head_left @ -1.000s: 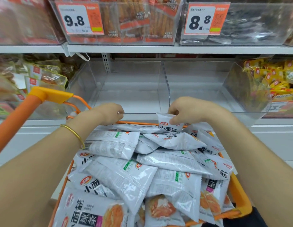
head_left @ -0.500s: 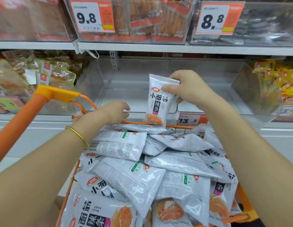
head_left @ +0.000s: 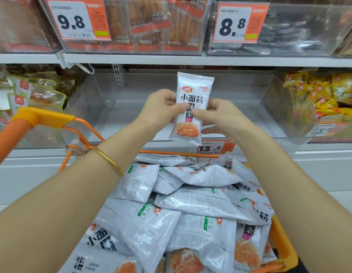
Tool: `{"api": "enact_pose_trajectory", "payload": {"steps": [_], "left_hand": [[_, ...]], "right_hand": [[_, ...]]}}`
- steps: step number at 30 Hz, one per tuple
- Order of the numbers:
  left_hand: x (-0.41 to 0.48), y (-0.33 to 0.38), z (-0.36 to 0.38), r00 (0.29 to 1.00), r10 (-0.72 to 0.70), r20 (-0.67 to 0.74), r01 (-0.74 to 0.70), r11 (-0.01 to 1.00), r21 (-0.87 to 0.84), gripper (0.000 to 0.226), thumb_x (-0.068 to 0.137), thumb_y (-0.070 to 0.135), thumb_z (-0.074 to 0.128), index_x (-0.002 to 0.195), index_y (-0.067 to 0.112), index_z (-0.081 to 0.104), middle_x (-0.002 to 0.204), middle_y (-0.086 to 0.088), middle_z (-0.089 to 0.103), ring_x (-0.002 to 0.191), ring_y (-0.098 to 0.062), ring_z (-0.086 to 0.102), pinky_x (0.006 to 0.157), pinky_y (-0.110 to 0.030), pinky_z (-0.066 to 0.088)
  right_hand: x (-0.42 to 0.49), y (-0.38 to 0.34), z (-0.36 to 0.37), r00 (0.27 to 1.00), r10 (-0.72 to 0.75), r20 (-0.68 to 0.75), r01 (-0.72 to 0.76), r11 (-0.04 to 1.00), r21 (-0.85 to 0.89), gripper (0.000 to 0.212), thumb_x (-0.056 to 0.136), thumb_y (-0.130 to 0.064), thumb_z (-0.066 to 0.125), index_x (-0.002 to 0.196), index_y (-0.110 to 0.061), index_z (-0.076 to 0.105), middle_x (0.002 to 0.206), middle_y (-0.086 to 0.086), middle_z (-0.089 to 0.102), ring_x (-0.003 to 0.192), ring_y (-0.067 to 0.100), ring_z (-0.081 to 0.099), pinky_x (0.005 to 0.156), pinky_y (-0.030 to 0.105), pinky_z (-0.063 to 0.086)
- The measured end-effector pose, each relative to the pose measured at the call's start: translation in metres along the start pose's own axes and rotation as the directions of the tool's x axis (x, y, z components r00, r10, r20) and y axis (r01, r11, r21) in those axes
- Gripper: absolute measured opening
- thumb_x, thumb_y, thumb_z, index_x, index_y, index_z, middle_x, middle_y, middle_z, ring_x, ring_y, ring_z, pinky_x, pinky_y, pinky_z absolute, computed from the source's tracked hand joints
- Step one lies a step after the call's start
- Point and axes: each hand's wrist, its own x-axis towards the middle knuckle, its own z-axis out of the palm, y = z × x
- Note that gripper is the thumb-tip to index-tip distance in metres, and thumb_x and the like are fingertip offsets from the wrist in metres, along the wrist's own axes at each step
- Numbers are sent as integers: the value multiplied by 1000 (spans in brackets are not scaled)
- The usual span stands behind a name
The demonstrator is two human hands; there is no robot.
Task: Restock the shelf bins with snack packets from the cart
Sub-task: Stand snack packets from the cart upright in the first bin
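You hold one snack packet [head_left: 192, 94] upright between both hands, in front of the clear bin [head_left: 131, 99] on the middle shelf. Your left hand [head_left: 161, 109] pinches the packet's left edge with thumb and curled fingers. Your right hand [head_left: 220, 117] pinches the right edge at about the same height, thumb on the printed face and fingers curled behind. The packet's top seal stands above both hands, and its lower end, with the orange food picture, hangs below them.

Just beneath the packet an orange price tag [head_left: 209, 148] reads 13.5. Below your wrists the orange cart [head_left: 43, 117] is heaped with more silver-white packets [head_left: 190, 203], lying flat and overlapping, some face up and some back up. A thin gold bangle [head_left: 110, 161] sits on your left wrist.

To the left of your left hand is a bin of green-edged packs [head_left: 33, 95]; to the right of your right hand, a bin of yellow packs [head_left: 318, 99]. On the shelf above your hands, tags read 9.8 [head_left: 80, 20] and 8.8 [head_left: 240, 22].
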Motion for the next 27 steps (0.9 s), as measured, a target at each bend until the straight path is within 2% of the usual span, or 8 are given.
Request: {"api": "enact_pose_trajectory", "payload": {"steps": [3,7,10,12,16,20,23,27], "left_hand": [[13,-3,15,999,31,-14,-29,992,123,23,90,23,62,108,12,56,104,-5,62,91,-15,60,74,-23,50],[30,-16,21,998,21,62,-45,905,422,49,92,38,54,135,15,43,131,-3,46,119,-17,47,97,-28,39],[39,-25,28,992,-20,126,-45,868,495,56,94,39,51,143,19,32,145,-10,34,132,-24,37,110,-40,31],[44,-32,32,987,-53,152,-32,862,506,60,94,40,50,146,21,25,149,-11,29,136,-25,31,112,-43,28],[52,-37,36,973,-123,197,3,854,520,64,95,40,46,149,24,15,152,-3,27,136,-17,32,105,-22,24],[53,-37,38,970,-131,204,15,872,489,62,96,36,46,149,25,16,148,-3,35,130,-13,37,84,-7,24],[54,-39,37,972,-136,194,26,874,485,62,95,39,46,148,27,18,145,-3,39,120,-11,43,82,-9,26],[55,-40,38,968,-145,205,29,874,484,62,94,40,47,148,28,18,143,-4,40,117,-12,45,86,-13,29]], "right_hand": [[8,6,-24,992,101,-74,-90,986,139,4,87,-22,66,90,-19,64,77,-4,70,60,7,64,54,20,51],[46,21,-66,904,331,-271,-215,899,382,11,89,-20,64,82,-15,59,67,0,67,49,8,60,42,16,45],[87,42,-75,891,354,-285,-318,933,166,7,88,-12,65,87,-11,58,80,6,67,57,13,61,43,19,45],[117,52,-69,907,320,-273,-326,945,27,13,87,-6,65,99,-7,60,97,10,66,72,19,65,55,28,51],[169,57,-53,943,226,-244,-271,948,-168,23,85,-8,66,108,-8,62,112,10,68,99,27,67,86,42,55],[203,68,-44,954,163,-251,-233,930,-283,20,87,-12,64,106,-9,63,112,8,68,99,26,67,86,39,56],[216,74,-40,947,90,-308,-211,899,-384,25,87,-14,63,112,-8,63,111,5,67,101,22,64,78,23,49],[230,78,-36,918,-8,-397,-171,894,-414,26,88,-15,63,113,-5,62,118,8,64,110,22,60,75,22,42]]}}
